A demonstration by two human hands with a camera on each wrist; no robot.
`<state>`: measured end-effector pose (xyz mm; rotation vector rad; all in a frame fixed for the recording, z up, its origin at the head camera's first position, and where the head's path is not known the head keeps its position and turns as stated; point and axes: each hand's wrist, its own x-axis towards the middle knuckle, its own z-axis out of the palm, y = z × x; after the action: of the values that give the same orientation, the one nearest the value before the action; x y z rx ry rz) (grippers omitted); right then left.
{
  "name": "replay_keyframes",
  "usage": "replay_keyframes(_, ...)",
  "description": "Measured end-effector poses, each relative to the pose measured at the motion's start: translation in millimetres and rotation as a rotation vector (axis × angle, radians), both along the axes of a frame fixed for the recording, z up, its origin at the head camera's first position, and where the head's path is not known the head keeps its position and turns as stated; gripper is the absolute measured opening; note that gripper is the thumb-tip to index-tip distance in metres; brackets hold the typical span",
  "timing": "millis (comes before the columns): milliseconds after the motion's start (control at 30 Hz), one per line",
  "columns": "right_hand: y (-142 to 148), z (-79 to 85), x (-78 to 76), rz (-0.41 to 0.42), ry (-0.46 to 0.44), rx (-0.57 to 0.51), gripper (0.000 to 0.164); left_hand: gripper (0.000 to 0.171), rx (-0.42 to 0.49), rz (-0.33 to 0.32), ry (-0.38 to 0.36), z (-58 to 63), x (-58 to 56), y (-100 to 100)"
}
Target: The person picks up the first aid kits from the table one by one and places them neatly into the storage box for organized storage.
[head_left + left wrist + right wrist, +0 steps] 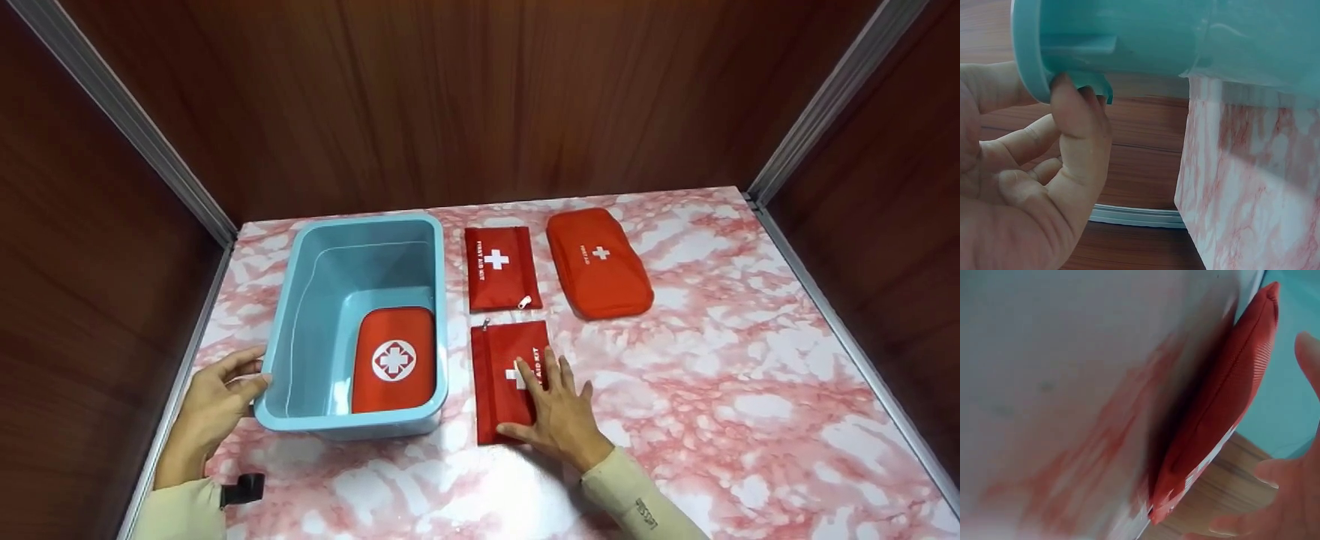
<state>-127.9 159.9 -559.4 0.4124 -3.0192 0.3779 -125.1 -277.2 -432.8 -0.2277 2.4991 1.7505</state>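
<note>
My left hand pinches the rim of a light blue plastic tub at its near left corner. In the left wrist view, the left fingers curl under the tub's lip. Inside the tub lies a red first aid case with a round white cross emblem. My right hand is spread over a flat red first aid pouch on the table, covering part of its lettering. From the right wrist, a gap shows between the right hand and the pouch.
A smaller red zip pouch lies just behind the near one. Right of it is a bulkier red first aid bag. The pink marbled table is enclosed by dark wood panels at the back and sides.
</note>
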Motion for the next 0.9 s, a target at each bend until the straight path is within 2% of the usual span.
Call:
replay_keyframes(167,8.2,1.2,4.3,-0.001,-0.004,-0.001,0.110,0.051,0.005,-0.002,-0.001,1.0,-0.3,0.2)
replay_keyframes(467,18.5,6.8,9.1,-0.028,-0.096,0.007,0.116,0.052,-0.013,-0.006,0.002,1.5,-0.1,0.8)
replay_keyframes(767,19.8,8.9,14.1,-0.027,-0.113,-0.035,0.098,0.051,-0.007,0.003,0.001,1.3,0.4,0.7)
replay_keyframes(833,18.9,10.7,11.9,-0.047,-0.129,-0.080,0.094,0.051,-0.006,0.004,-0.002,1.2,0.5,0.6)
replay_keyframes(900,18.7,13.6,7.8,-0.083,-0.184,-0.179,0.090,0.051,-0.005,0.003,-0.006,1.0,0.6,0.7)
